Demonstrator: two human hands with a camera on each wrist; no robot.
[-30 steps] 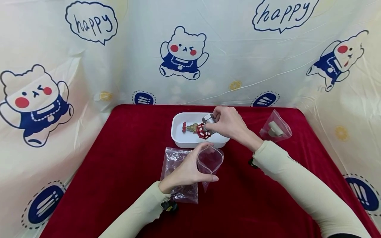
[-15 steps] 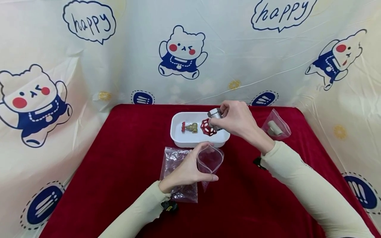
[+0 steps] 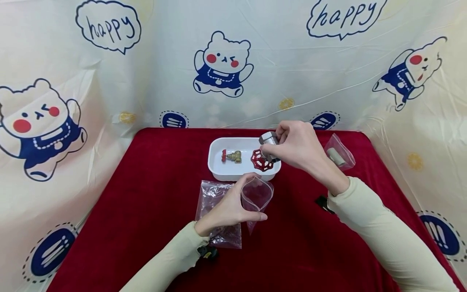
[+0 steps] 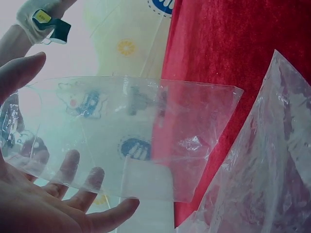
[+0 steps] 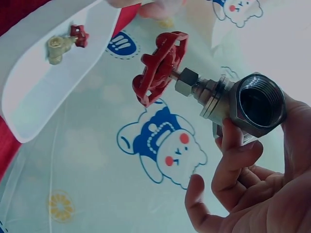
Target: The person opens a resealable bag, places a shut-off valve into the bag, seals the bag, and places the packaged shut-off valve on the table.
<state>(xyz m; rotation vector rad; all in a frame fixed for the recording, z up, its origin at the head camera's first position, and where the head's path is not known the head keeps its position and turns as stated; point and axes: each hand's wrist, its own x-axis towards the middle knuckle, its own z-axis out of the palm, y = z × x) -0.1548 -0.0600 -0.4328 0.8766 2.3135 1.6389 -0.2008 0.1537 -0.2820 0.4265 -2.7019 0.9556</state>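
Note:
My right hand [image 3: 300, 146] holds a large silver gate valve [image 3: 268, 138] by its body, above the right side of a white tray [image 3: 226, 177]. The valve's red handwheel [image 5: 160, 68] tilts down in the head view, and its threaded opening shows in the right wrist view. Nearer to me, my left hand [image 3: 226, 207] holds a clear zip bag [image 3: 258, 194] with its mouth spread wide. Through the bag, several fingers [image 4: 116, 216] show in the left wrist view. A small brass valve [image 3: 233, 156] with a red handle lies in the tray's left half.
A flat clear zip bag [image 3: 224, 240] lies on the red cloth [image 3: 160, 194], partly under my left hand. At the far right sits a small zip bag [image 3: 344, 158] with a pale grey fitting [image 3: 335, 157] inside. A patterned curtain [image 3: 270, 81] encloses the back and sides.
My right hand has lifted the silver valve and shifted it right, away from the brass valve, which now shows fully. The left hand and its bag stay nearly still.

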